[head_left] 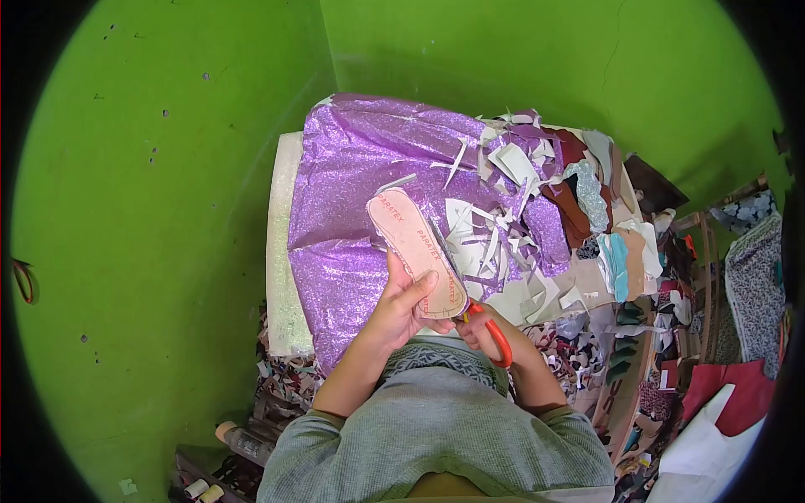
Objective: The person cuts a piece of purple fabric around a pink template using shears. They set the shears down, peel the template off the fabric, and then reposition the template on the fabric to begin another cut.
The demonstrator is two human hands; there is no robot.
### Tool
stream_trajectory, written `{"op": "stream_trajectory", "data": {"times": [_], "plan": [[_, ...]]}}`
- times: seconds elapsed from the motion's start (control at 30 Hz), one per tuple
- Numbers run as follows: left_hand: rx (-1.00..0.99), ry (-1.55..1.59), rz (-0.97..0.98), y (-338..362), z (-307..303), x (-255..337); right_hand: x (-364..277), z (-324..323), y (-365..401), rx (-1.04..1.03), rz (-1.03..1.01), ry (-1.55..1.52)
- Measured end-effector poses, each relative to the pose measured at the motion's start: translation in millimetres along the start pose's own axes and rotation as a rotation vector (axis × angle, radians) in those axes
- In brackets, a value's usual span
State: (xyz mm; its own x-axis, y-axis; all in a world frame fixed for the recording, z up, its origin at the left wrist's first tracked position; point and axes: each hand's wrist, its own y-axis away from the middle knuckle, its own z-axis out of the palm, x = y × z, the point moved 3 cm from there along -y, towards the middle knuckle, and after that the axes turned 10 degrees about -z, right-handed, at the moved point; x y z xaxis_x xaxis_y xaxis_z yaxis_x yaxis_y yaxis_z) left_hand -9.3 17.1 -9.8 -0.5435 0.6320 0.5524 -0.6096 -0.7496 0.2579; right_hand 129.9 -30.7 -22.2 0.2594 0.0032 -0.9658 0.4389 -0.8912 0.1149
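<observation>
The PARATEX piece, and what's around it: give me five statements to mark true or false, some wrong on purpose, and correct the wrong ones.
1. The left hand grips the PARATEX piece. True.
2. The right hand holds orange-handled scissors. True.
3. The PARATEX piece has blue lettering. False: its lettering is red.
4. White scraps lie to the right of the PARATEX piece in the picture. True.
5. The large glittery sheet is yellow. False: it is purple.
</observation>
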Motion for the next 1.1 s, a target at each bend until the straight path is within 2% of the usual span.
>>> {"op": "stream_trajectory", "data": {"times": [0.13,0.17,0.33,0.53,0.6,0.73,0.83,0.93,1.0,1.1], "plan": [[-0.054,-0.023,-0.005,0.3,-3.6,0.0,5.1,0.7,0.3,-0.004,0.055,0.002],[-0.098,-0.054,-0.016,0.5,-4.1,-0.3,9.2,0.5,-0.2,-0.03,0.023,-0.002],[-0.053,-0.019,-0.002,2.5,3.5,0.1,-10.7,1.4,-4.3,-0.029,-0.058,-0.046],[-0.062,-0.041,-0.024,2.1,-2.9,-1.1,-12.9,0.9,-1.8,-0.044,0.052,-0.022],[-0.072,-0.071,-0.029,0.9,-4.6,-1.2,-17.2,2.3,-0.2,0.103,0.134,-0.302],[-0.074,-0.072,-0.039,-0.1,-4.6,-2.2,-5.0,0.7,0.2,0.112,0.117,-0.235],[-0.079,-0.075,-0.054,-0.3,-2.2,-2.1,0.0,-1.2,0.3,0.17,0.031,-0.194],[-0.09,-0.084,-0.059,-1.1,-3.2,-2.0,-6.9,-4.3,1.2,0.144,0.0,-0.175],[-0.1,-0.092,-0.059,-0.8,-4.1,-2.3,-6.7,-4.7,3.4,0.041,0.014,-0.027],[-0.1,-0.086,-0.077,-1.4,-3.9,-1.5,-9.7,-5.9,2.8,0.035,0.018,-0.012]]}}
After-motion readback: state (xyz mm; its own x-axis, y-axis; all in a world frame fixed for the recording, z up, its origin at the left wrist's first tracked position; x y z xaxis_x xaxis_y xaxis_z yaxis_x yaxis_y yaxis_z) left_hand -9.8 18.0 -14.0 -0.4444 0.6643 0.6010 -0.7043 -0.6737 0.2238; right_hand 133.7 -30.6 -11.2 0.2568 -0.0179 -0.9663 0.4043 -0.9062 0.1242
